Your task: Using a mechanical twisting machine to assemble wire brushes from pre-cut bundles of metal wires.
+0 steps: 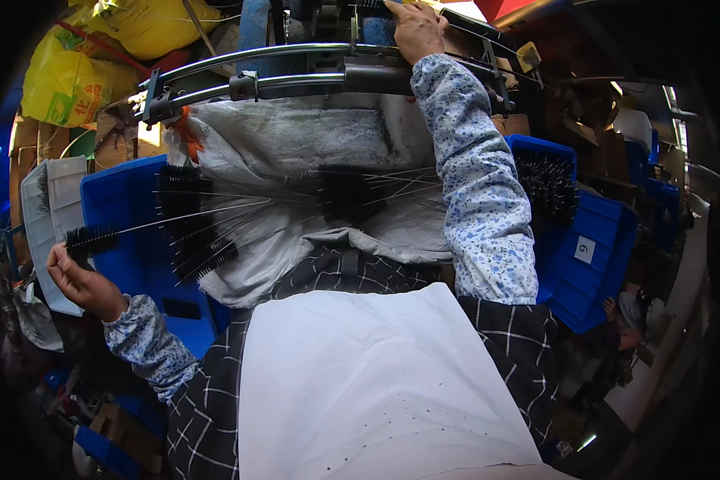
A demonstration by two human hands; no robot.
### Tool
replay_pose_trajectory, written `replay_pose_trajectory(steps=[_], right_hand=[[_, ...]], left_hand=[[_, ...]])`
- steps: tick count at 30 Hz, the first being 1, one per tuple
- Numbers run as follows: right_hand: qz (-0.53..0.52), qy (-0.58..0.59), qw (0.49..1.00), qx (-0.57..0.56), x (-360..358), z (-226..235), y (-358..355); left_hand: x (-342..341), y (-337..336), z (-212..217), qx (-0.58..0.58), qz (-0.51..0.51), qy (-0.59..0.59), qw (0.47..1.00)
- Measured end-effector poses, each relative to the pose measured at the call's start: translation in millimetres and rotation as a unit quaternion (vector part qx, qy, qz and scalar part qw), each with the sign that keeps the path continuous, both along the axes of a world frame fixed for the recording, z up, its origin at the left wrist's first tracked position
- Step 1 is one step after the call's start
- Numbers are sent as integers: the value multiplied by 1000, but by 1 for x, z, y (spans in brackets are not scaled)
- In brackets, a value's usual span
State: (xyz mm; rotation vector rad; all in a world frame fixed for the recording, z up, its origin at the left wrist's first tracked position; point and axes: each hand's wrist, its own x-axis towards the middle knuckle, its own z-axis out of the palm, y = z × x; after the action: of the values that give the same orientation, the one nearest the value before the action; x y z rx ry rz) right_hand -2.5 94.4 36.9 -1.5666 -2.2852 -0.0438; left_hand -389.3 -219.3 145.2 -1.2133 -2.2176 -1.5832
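Note:
Out at the far left, my left hand (84, 282) pinches the bristled end of a black wire brush (94, 240), whose thin metal stem runs rightward over a grey-white cloth (288, 132). More black wire brushes (192, 224) lie bunched on the left of the cloth, stems pointing right. Another bunch of wire brushes (348, 194) rests at the middle, its stems reaching toward my right sleeve. My right hand (418, 32) is stretched forward to the blue machine (256, 28), fingers curled at its upper part. What those fingers grip is cut off at the top edge.
Curved metal rails (296, 80) cross in front of me. A blue bin (120, 196) and a pale bin (60, 172) stand at left, another blue bin (592, 256) at right. Black brushes (548, 188) fill a right-hand container. Yellow bags (76, 76) lie far left. Another person's hand (610, 308) shows lower right.

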Motion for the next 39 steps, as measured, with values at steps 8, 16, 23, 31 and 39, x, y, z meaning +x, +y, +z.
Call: replay_pose_trajectory(steps=[8, 16, 23, 31, 39], right_hand=[[-120, -19, 990, 70, 20, -9, -28], [-90, 87, 992, 23, -10, -5, -30], [-84, 120, 989, 25, -34, -2, -34], [-135, 55, 989, -9, -88, 7, -42], [-116, 58, 992, 3, -63, 12, -42]], left_hand=[[-41, -22, 35, -114, 89, 561, 815], [-27, -11, 30, -92, 72, 534, 838], [-37, -22, 34, -95, 77, 532, 838], [-23, -5, 23, -86, 86, 521, 845], [2, 13, 19, -79, 72, 457, 883]])
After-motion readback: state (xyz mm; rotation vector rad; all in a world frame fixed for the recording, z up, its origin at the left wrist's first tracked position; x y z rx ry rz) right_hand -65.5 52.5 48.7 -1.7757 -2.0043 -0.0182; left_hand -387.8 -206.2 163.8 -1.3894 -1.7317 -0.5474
